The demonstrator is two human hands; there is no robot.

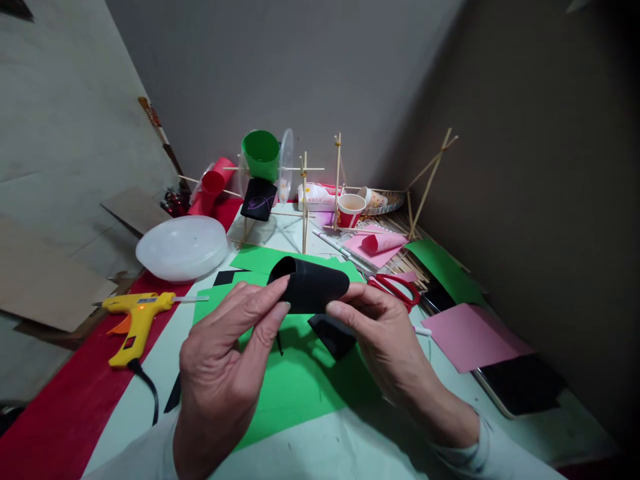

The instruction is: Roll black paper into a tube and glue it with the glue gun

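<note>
A curled piece of black paper (320,287), rolled into a loose tube, is held up between both hands in the middle of the view. My left hand (233,360) pinches its left end between thumb and fingers. At the other end, my right hand (383,333) grips the lower right corner with thumb and forefinger. Below them lies a sheet of green paper (300,393). Another black paper piece (334,335) rests on it, partly behind the right hand.
To the left lie a yellow glue gun (137,317) and a white plastic lid (181,247). Red scissors (400,291), pink paper (473,337) and a paper cup (350,210) are on the right. Behind stands a stick frame (304,200) beside a green paper cylinder (261,155).
</note>
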